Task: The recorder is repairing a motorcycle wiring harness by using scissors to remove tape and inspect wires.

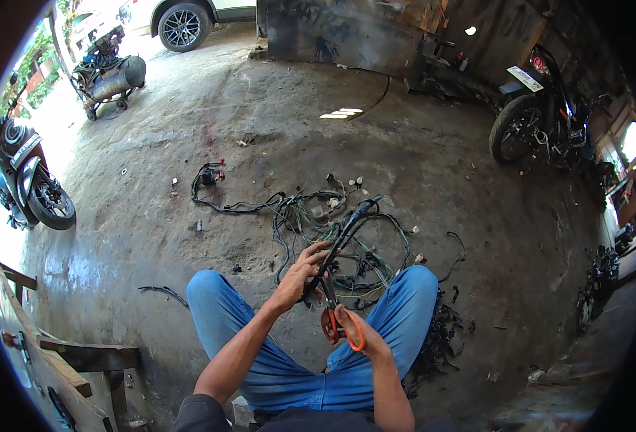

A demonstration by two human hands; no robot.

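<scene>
Black taped wire bundle (352,225), raised slantwise before the seated person's knees. Left hand (300,279): grip closed around the bundle's lower part. Right hand (365,337): grip clamped on orange-handled scissors (330,324). Tangled wires (235,209) sprawl on the floor (152,237) beyond. Standing here, one would judge the bundle light, springy, hardly slippery; best held along its thick sheath, sparing the likely brittle pale connectors (357,181).

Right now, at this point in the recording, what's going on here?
The left hand holds a black cable bundle, while the right hand grips orange-handled scissors, blades up close to it; whether they are cutting is unclear. A tangle of wires lies on the floor ahead, and black scraps are heaped beside the right knee.
</scene>
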